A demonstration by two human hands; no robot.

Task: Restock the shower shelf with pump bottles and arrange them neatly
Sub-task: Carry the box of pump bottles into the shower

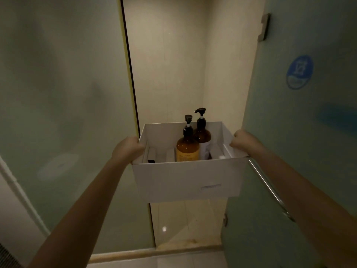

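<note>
I hold an open white cardboard box (185, 178) out in front of me at the shower doorway. My left hand (128, 148) grips its left rim and my right hand (244, 141) grips its right rim. Two amber pump bottles with black pumps stand upright inside, right of centre. The nearer bottle (187, 148) has a yellowish label. The farther bottle (202, 135) stands just behind and to its right, with a white label. No shower shelf is in view.
A frosted glass panel (63, 105) stands on the left. The open frosted glass door (301, 117) on the right carries a blue round sticker (299, 72) and a metal handle bar (272, 190). Beige tiled walls (168, 60) and a raised threshold (154, 253) lie ahead.
</note>
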